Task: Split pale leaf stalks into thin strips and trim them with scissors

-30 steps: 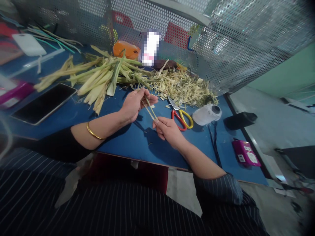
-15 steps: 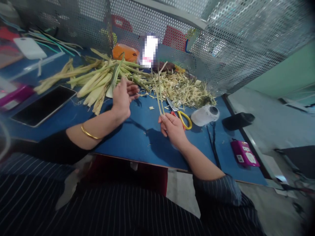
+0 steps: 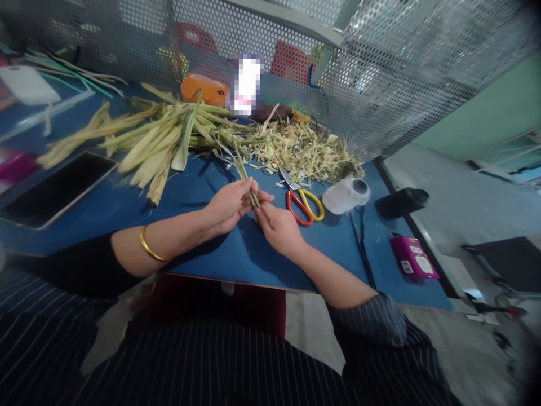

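Note:
Both hands meet around a few thin dried plant strips (image 3: 242, 169), which point up and away over the blue table. My left hand (image 3: 230, 206) has its thumb and fingers closed around their middle. At the strips' lower ends, my right hand (image 3: 279, 226) pinches them between thumb and fingers. To the right of my right hand lie scissors (image 3: 302, 204) with one red and one yellow handle, their blades pointing toward the pile of cut plant scraps (image 3: 300, 148). Beyond my left hand rests a bundle of pale green husk-like leaves (image 3: 163, 135).
A white-wrapped roll (image 3: 344, 197), a black cylinder (image 3: 401, 203) and a purple packet (image 3: 414, 257) are on the right. A dark tablet-like device (image 3: 57, 186) lies at left. An orange packet (image 3: 205, 90) stands before the perforated metal screen (image 3: 270, 34) at the back.
My left hand has come down and right from beside the leaf bundle and closed on the strips. My right hand has moved left with them, uncovering the scissors' red handle.

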